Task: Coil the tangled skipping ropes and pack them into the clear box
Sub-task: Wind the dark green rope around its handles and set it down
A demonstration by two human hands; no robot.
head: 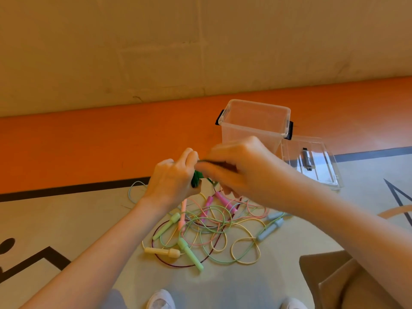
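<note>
Thin pastel cords (pixel 214 228), cylindrical handles (pixel 190 254)

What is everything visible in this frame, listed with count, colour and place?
clear box: one, transparent with black latches, open, upright on the floor beyond the hands.
lid: one, clear, flat on the floor right of the box.
tangled ropes: one pile, pastel green, yellow, pink, blue and a dark red cord, on the floor below the hands.
dark green rope: one, held between both hands above the pile.
cardboard box: one, brown, lower right.
shoes: two, white, bottom edge.
left hand: grips the dark green rope.
right hand: blurred, fingers curled round its cord.
</note>
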